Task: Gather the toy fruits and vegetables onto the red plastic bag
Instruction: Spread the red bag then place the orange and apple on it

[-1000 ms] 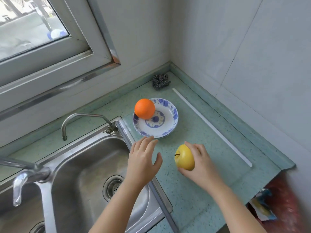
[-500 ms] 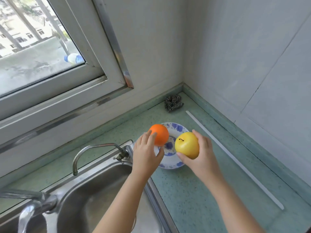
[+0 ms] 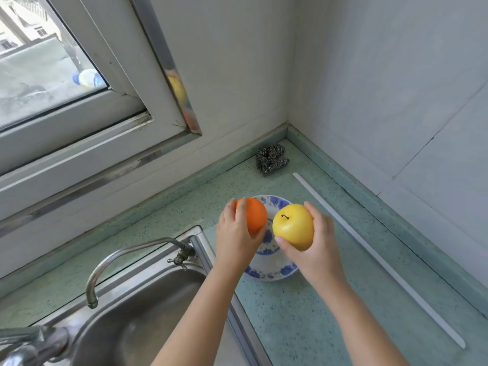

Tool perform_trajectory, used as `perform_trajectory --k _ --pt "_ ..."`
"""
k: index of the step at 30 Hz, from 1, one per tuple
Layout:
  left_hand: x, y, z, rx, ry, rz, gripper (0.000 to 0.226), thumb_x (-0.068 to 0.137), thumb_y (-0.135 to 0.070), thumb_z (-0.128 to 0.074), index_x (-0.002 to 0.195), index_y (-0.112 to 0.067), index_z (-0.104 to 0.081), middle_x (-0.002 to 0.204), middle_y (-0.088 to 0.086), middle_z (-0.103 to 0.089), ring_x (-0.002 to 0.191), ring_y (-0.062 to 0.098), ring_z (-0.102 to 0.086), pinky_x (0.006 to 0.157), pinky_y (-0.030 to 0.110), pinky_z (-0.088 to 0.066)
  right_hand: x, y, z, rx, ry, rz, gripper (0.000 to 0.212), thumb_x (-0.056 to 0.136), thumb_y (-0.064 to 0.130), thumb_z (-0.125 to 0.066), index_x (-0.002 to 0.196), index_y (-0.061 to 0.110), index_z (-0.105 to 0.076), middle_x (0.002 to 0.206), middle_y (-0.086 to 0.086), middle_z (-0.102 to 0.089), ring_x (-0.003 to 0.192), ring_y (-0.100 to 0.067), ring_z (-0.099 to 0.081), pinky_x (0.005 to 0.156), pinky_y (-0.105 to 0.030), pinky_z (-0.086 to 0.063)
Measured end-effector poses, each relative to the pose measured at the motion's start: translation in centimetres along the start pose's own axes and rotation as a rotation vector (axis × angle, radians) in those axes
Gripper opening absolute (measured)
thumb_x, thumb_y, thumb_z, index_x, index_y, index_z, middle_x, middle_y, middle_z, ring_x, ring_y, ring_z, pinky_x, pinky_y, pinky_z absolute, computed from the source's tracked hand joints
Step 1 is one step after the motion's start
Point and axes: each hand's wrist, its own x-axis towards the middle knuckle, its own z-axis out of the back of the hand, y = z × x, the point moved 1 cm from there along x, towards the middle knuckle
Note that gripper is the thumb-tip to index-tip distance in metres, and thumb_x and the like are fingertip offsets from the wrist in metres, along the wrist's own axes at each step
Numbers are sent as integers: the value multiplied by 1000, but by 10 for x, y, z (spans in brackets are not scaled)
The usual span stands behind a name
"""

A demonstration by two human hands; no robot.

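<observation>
Head view, down onto a green speckled desk [image 3: 303, 326] in a wall corner. At 10 o'clock of the frame: window [image 3: 39, 75], white frame, metal trim. At 7 o'clock: steel sink [image 3: 137, 320], a curved tap [image 3: 126, 253] arching over its far rim, a second, blurred faucet [image 3: 29, 344] at the lower left edge.

At 6 o'clock, just below centre: left hand [image 3: 235, 241], fingers and thumb curled round a toy orange [image 3: 254, 219], gripping from its 9 o'clock side. Orange over the 11 o'clock rim of a blue-and-white plate [image 3: 272, 273]; lifted clear or touching the plate, cannot tell.

At 3 o'clock of the orange, just beside it: yellow toy apple [image 3: 293, 227], stem end up. Gripped in the right hand [image 3: 317, 249], thumb at the apple's 7 o'clock, fingers round the 3 o'clock side. Apple above the plate, off the desk. Whether the two fruits are touching is unclear.

At 12 o'clock of the plate, well apart, near the corner: dark steel-wool scrubber [image 3: 270, 159] on the desk. At 3 o'clock of the hands: long white strip [image 3: 369, 249] flat on the desk, running 11 to 5 o'clock alongside the right wall.
</observation>
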Motion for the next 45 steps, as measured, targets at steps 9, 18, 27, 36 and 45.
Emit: perform_trajectory --k 9,18,27,36,45 --pt "-4 -8 2 -169 -20 55 75 72 -33 -76 134 -14 -38 139 13 -36 121 32 -37 94 43 -40 -5 0 10 53 -1 -3 82 66 23 -80 134 24 -34 121 2 -35 100 -8 -42 69 -4 -35" --pt "-70 -7 47 -325 -137 66 72 68 -27 -78 129 -17 -42 130 4 -43 113 15 -43 88 27 -38 -23 29 20 49 15 215 85 63 22 -82 134 15 -36 120 -2 -38 104 0 -40 83 1 -33" --pt "-152 -1 114 -417 -398 90 71 63 -30 -77 121 -37 -37 116 -15 -46 104 -7 -43 85 2 -32 -78 75 19 30 147 418 81 65 35 -74 133 15 -35 125 -3 -36 114 -4 -34 91 2 -25" --pt "-258 17 169 -688 -582 290 66 53 -54 -69 113 -46 -42 114 -7 -54 101 15 -56 83 27 -49 -150 135 14 37 292 599 83 66 40 -74 134 28 -29 125 3 -33 113 12 -30 90 1 -24" --pt "-390 54 204 -682 -731 415 65 54 -53 -70 111 -52 -39 118 -17 -48 104 11 -56 81 24 -49 -265 175 -16 68 453 658 81 61 47 -73 130 33 -32 122 1 -38 105 3 -38 85 3 -27"
